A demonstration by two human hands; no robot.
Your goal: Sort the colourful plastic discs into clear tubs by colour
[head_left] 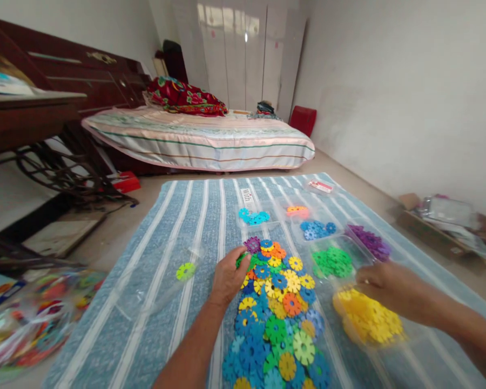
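My left hand (pixel 228 275) is at the far left edge of a heap of notched plastic discs (pixel 277 319) in mixed colours. Its thumb and forefinger close round a green notched disc (pixel 239 261), largely hidden by the fingers. Just beyond the fingertips lies a purple square-holed piece (pixel 251 245). Over a clear box of yellow discs (pixel 372 319), my right hand (pixel 383 283) has its fingers curled together; whatever they hold is hidden. Beside it, a clear box contains green discs (pixel 332 261). Purple discs (pixel 369 242) fill another box behind that hand.
Farther back are clear boxes of blue discs (pixel 316 230), light-blue discs (pixel 254 217) and orange discs (pixel 297 210). A lime disc (pixel 185 271) rests on a clear plastic bag (pixel 154 292) at left. Everything sits on a blue striped cloth (pixel 178 216). A bed (pixel 210 143) stands beyond.
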